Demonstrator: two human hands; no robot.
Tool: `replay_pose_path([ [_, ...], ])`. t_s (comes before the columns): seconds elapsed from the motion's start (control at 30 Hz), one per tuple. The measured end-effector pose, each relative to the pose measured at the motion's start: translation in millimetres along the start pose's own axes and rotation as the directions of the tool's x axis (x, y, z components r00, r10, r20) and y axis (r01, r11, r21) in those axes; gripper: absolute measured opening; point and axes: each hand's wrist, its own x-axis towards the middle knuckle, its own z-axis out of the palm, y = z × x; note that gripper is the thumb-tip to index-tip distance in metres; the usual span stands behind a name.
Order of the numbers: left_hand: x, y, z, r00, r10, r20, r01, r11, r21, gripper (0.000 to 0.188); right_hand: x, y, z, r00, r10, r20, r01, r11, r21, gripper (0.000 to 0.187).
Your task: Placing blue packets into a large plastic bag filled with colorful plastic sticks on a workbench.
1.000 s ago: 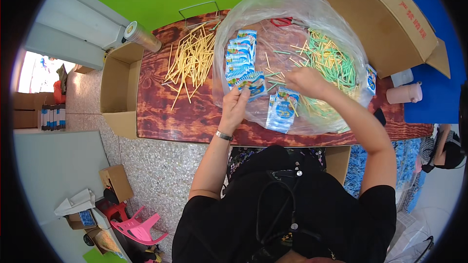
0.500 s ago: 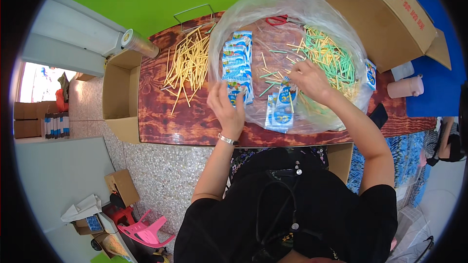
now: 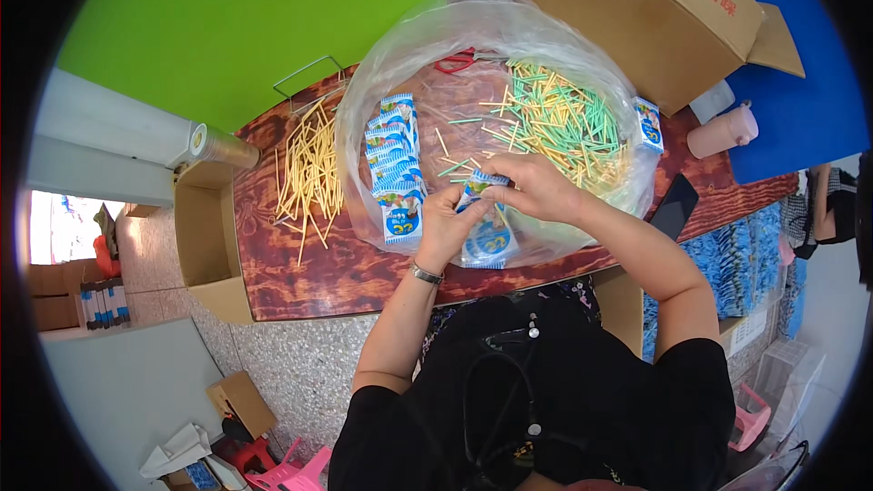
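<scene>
Both your hands meet over a small blue-and-white printed sachet [image 3: 484,182], its upper part between your fingertips. Your left hand [image 3: 446,225] pinches its left side between thumb and fingers; your right hand [image 3: 535,187] closes on its right side. The sachet should feel very light, its film thin, slick and easily creased, and whatever is inside cannot be told. The crimped end strips look like the flattest, firmest places to hold; a hard squeeze in the middle might crumple it.

Just below your fingertips, nearer your body, lies another blue-and-white sachet [image 3: 488,244], partly covered by your hands.

All this sits within a large clear plastic bag [image 3: 359,95], opened wide, its soft wall standing in a ring around your fingers. Inside it, to the left of your left fingers, is an overlapping row of sachets [image 3: 393,159]. Beyond and right of your right fingers is a heap of short green and yellow sticks [image 3: 568,118], a few strays reaching close to your fingertips. Red-handled scissors [image 3: 455,61] show at the bag's far side.

Far right of your fingers, beyond the bag, stands a big cardboard carton [image 3: 637,27], contents hidden. Far left is a smaller open carton [image 3: 207,245].
</scene>
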Motion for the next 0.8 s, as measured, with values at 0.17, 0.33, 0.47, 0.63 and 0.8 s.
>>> replay_pose_path([
  [0.17,5,-5,4,0.975,0.208,-0.083,-0.193,0.969,0.157,0.009,2,10,-15,0.999,0.036,0.037,-0.039,0.993,0.112,0.029],
  [0.33,6,-1,4,0.967,0.192,-0.169,-0.147,0.958,0.247,0.018,-10,93,-53,0.877,0.480,-0.014,-0.413,0.739,-0.532,0.042],
  [0.47,5,-6,5,0.966,0.183,-0.182,-0.144,0.967,0.210,0.022,8,97,-35,0.706,0.706,0.054,-0.459,0.514,-0.724,0.047],
  [0.63,2,-13,-1,0.953,0.209,-0.219,-0.160,0.962,0.221,0.025,14,101,-39,0.737,0.655,0.167,-0.332,0.566,-0.755,0.043],
  [0.8,2,-6,-1,0.947,0.218,-0.236,-0.166,0.961,0.220,0.031,-11,136,-67,0.808,0.572,0.142,-0.380,0.690,-0.615,0.035],
])
